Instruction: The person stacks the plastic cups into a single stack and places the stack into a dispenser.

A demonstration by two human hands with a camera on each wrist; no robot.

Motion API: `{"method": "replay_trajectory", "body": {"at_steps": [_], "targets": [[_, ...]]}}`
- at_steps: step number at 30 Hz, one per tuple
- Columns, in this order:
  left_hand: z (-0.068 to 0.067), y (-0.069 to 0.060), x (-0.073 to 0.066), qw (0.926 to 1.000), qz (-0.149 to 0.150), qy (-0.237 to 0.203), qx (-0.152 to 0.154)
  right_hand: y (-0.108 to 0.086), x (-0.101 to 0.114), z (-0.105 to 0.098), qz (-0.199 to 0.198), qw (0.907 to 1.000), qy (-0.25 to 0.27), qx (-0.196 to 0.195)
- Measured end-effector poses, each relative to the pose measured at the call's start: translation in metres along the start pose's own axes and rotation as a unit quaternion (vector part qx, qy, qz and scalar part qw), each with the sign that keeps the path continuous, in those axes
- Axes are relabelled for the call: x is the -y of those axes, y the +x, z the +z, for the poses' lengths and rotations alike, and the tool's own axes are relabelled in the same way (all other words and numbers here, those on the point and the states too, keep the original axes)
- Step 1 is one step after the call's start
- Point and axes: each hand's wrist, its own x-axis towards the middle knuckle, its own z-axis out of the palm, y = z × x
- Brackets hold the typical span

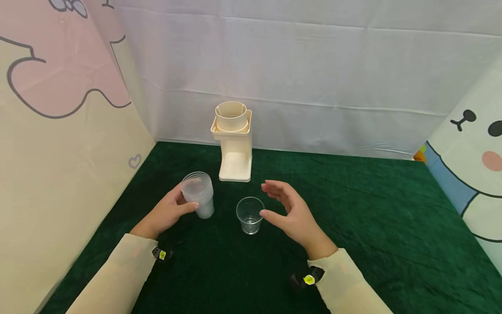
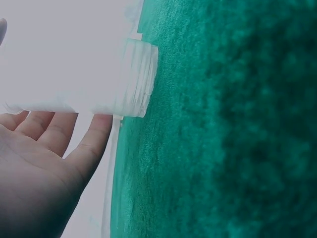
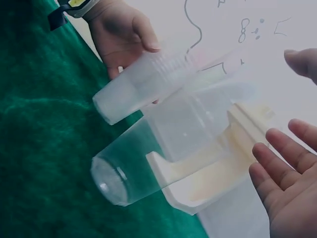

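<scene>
My left hand [image 1: 166, 211] grips a stack of nested clear plastic cups [image 1: 198, 196], the thumb on the near side and the fingers behind. The left wrist view shows that hand's fingers [image 2: 91, 141] along the pale stack [image 2: 136, 77]. Right of the stack, a single clear plastic cup [image 1: 250, 218] stands upright on the green cloth. My right hand [image 1: 292, 213] is beside this cup, thumb and fingers spread apart. In the right wrist view the hand [image 3: 292, 178] holds nothing, and the cup [image 3: 129, 158] appears apart from its fingers.
Behind the cups stands a cream-coloured cup holder [image 1: 235, 159] with a round ring on top and a flat base. Green cloth [image 1: 372, 218] covers the table. A white curtain [image 1: 294, 78] hangs at the back, with printed panels at both sides.
</scene>
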Motion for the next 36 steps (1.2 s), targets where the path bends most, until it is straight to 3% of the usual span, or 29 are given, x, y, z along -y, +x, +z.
{"method": "replay_trajectory", "body": {"at_steps": [9, 17, 36], "targets": [[0.001, -0.001, 0.001, 1.0, -0.004, 0.0, -0.004, -0.007, -0.017, 0.014, 0.015, 0.9994, 0.029, -0.008], [0.003, 0.001, -0.001, 0.9999, -0.011, -0.006, -0.004, -0.005, -0.027, 0.026, 0.041, 0.9989, 0.015, -0.017], [0.002, 0.0, 0.001, 0.9998, -0.017, 0.01, -0.009, -0.004, -0.046, 0.032, 0.075, 0.9967, 0.024, 0.018]]}}
